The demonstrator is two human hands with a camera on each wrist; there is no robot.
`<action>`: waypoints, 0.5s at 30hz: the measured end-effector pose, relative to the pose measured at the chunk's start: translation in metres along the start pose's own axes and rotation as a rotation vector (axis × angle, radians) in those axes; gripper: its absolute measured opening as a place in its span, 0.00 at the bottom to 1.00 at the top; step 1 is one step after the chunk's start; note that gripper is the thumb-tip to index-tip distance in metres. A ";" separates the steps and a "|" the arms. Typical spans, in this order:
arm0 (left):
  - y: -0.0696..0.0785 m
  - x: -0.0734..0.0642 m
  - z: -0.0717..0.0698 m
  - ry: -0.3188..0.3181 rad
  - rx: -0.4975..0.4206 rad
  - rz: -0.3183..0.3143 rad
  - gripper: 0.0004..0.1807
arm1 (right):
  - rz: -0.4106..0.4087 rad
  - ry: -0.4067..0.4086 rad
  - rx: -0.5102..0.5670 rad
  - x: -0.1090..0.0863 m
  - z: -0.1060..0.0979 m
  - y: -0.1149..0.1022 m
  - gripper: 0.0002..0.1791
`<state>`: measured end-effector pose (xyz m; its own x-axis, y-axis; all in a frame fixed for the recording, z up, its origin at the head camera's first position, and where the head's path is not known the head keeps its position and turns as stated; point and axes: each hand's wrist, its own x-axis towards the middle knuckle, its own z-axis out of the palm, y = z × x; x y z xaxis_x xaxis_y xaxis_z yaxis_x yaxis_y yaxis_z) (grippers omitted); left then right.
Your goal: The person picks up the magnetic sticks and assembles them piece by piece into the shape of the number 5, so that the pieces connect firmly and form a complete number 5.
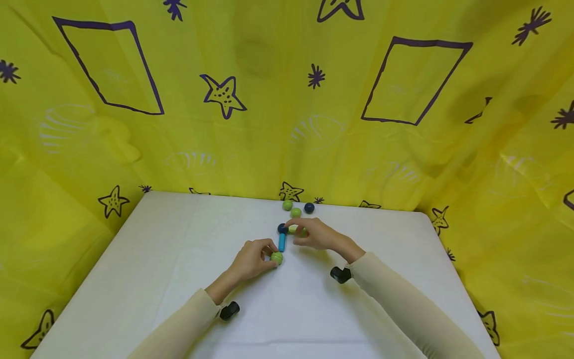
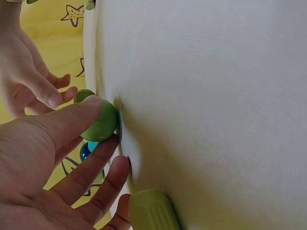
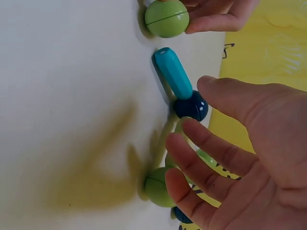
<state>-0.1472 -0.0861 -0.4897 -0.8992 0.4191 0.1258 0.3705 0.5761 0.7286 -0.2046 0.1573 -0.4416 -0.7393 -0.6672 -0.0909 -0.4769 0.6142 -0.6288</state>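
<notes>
My left hand (image 1: 254, 259) pinches a light green ball (image 3: 167, 19) between thumb and fingers, close over the white surface. A light green ribbed piece (image 2: 153, 211) lies beside that hand's lower fingertips. Just beyond the pinched ball, a blue stick (image 1: 281, 242) runs to a dark blue ball (image 1: 282, 229) and meets it at its far end. My right hand (image 1: 316, 234) has its fingers spread loosely, thumb and index fingertips right at the dark blue ball. Under those fingers, a light green stick (image 1: 292, 230) runs from that ball towards another green ball (image 3: 159, 187), partly hidden.
Two loose green balls (image 1: 287, 205) and a dark blue ball (image 1: 309, 208) sit near the back edge of the white table (image 1: 179, 239). A yellow patterned curtain (image 1: 269, 134) hangs behind it and along both sides. Each wrist carries a small black camera.
</notes>
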 end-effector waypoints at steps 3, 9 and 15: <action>-0.001 -0.001 0.000 0.003 0.001 0.009 0.12 | 0.003 -0.028 0.003 0.005 0.006 -0.001 0.26; -0.004 -0.001 0.000 0.010 -0.004 0.033 0.12 | 0.006 -0.061 -0.001 0.011 0.015 -0.007 0.24; -0.005 -0.001 0.000 0.011 0.000 0.041 0.11 | -0.007 -0.038 -0.023 0.018 0.023 -0.010 0.23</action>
<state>-0.1482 -0.0897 -0.4936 -0.8859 0.4343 0.1633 0.4071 0.5586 0.7227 -0.2017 0.1292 -0.4547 -0.7175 -0.6868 -0.1160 -0.4932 0.6186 -0.6117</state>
